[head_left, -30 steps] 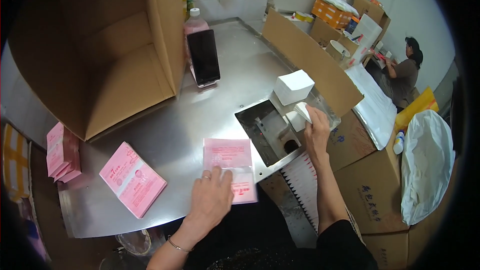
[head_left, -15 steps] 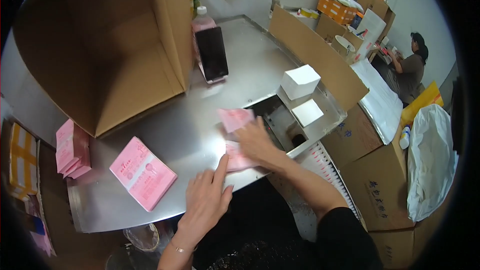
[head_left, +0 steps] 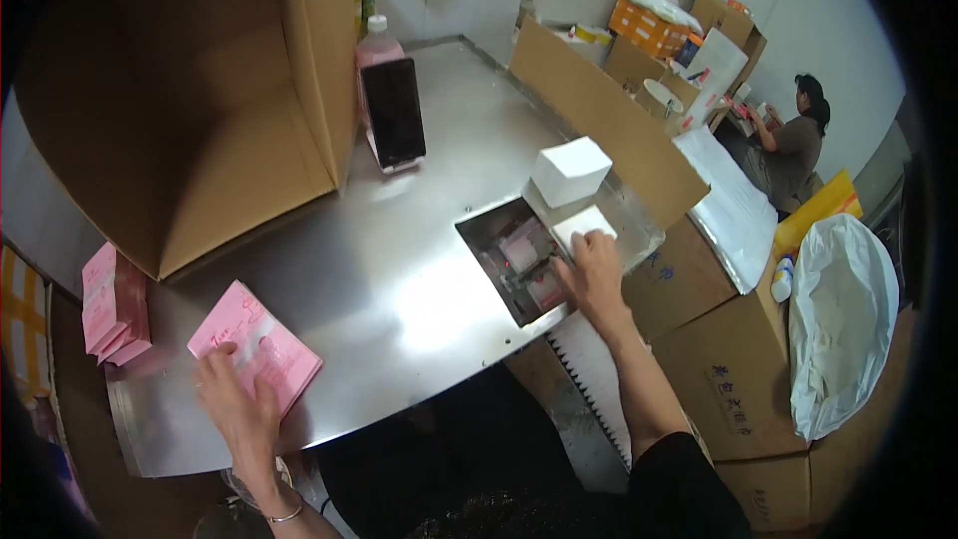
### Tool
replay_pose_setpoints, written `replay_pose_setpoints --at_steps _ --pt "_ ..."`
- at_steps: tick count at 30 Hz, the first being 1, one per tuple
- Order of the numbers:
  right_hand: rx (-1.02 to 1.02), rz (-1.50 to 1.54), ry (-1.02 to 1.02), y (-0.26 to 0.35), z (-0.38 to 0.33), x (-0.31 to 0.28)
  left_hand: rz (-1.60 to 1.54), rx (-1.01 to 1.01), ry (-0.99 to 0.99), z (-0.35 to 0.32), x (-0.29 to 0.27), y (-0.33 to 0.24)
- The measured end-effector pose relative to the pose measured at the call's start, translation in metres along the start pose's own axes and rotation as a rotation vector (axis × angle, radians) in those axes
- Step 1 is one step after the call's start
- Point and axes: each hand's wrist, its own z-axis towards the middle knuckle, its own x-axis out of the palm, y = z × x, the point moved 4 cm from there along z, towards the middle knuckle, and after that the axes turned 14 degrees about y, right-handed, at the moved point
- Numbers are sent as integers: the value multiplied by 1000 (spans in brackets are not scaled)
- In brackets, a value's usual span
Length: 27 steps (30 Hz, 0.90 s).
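At the near left of the metal table, my left hand [head_left: 238, 394] lies with parted fingers over a banded stack of pink printed paper packets [head_left: 289, 359]. Off to the right, my right hand [head_left: 599, 284] has its bent fingers on the top and near edge of a low white block [head_left: 602, 218] that looks like stacked paper. A taller white block [head_left: 572, 172] stands just behind it. Left of this hand is a rectangular opening [head_left: 486, 230] in the tabletop, where pinkish pieces [head_left: 544, 289] show; their details are blurred.
A large open cardboard box [head_left: 249, 180] takes up the back left, with a phone [head_left: 394, 112] on a stand beside it. More pink packets [head_left: 112, 309] stand at the left edge. A cardboard flap [head_left: 609, 115] borders the right side. Beyond sit cartons [head_left: 728, 359], a white bag [head_left: 843, 329] and another person [head_left: 793, 145].
My left hand has moved left onto the pink stack. My right hand has moved right to the low white block. The pink pieces under my hands have left the tabletop; pinkish pieces now show in the opening.
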Motion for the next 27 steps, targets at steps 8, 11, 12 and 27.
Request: replay_pose_setpoints --at_steps 8,11,12,27 --pt "448 540 -243 -86 22 -17 -190 -93 141 5 10 2" --pt "313 402 -592 -45 56 -83 -234 -99 174 4 10 9" --pt "158 174 -523 -34 77 -79 -228 -95 170 3 11 12" --pt "-9 -144 20 -24 116 -3 -236 -29 135 -2 13 15"
